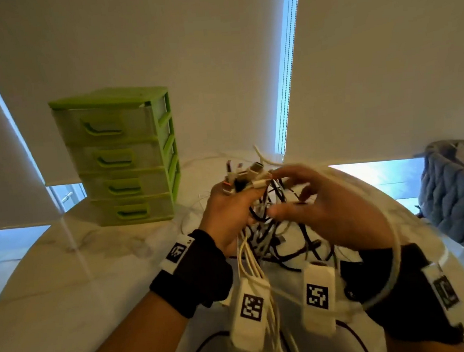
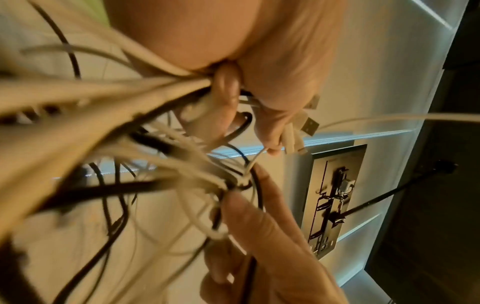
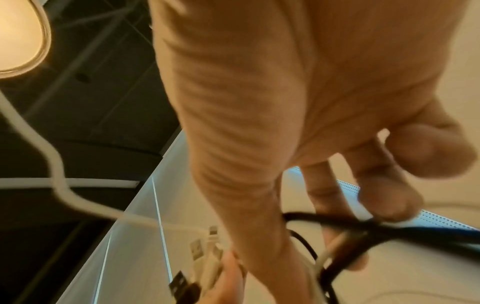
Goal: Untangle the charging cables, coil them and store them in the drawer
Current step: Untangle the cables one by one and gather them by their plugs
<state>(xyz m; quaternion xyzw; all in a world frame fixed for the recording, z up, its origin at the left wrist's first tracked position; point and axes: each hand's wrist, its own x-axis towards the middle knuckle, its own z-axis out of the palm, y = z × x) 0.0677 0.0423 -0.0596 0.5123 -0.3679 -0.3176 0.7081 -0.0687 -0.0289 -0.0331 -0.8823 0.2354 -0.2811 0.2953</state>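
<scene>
Currently the left hand (image 1: 230,212) clamps the gathered plug ends of the tangled cables (image 1: 269,228), held above the table right of the green drawer unit (image 1: 120,157), so the right hand (image 1: 321,213), fingers pinching a black strand, should draw one cable free slowly without tightening the knot.

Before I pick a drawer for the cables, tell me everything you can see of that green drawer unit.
The drawer unit is a small plastic tower with a lime-green frame and flat top. It holds four stacked drawers with cloudy translucent fronts, each with a green recessed handle. All four look shut, and their contents cannot be made out. It stands upright on the pale table, at the far left, in front of the white blinds, apart from both hands and the cable tangle. Nothing rests on top.
</scene>
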